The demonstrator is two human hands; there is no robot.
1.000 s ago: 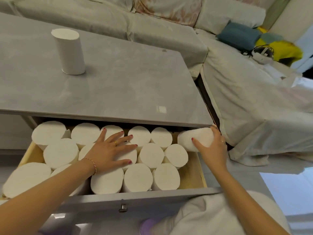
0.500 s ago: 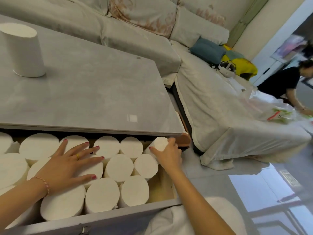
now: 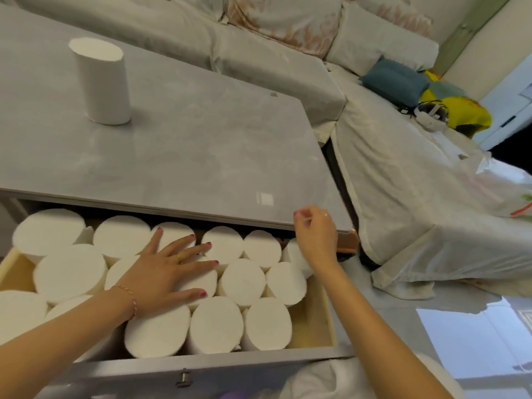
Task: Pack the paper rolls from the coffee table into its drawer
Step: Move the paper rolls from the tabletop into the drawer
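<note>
The open drawer (image 3: 325, 309) under the grey coffee table (image 3: 201, 156) is packed with several white paper rolls (image 3: 241, 279) standing on end. My left hand (image 3: 164, 273) lies flat on the rolls in the middle, fingers spread. My right hand (image 3: 315, 234) hovers at the table's front right corner, fingers loosely curled and empty, just above the roll (image 3: 293, 253) at the drawer's back right. One more white roll (image 3: 100, 82) stands upright on the tabletop at the far left.
A covered grey sofa (image 3: 403, 197) wraps around the far and right sides of the table. On it lie a blue cushion (image 3: 395, 80), yellow items and a white headset (image 3: 430, 115). The drawer front carries a metal knob (image 3: 183, 377).
My right hand pushed the roll it held into the drawer's back right corner, let go and rose to the table edge. My left hand stayed flat on the rolls.
</note>
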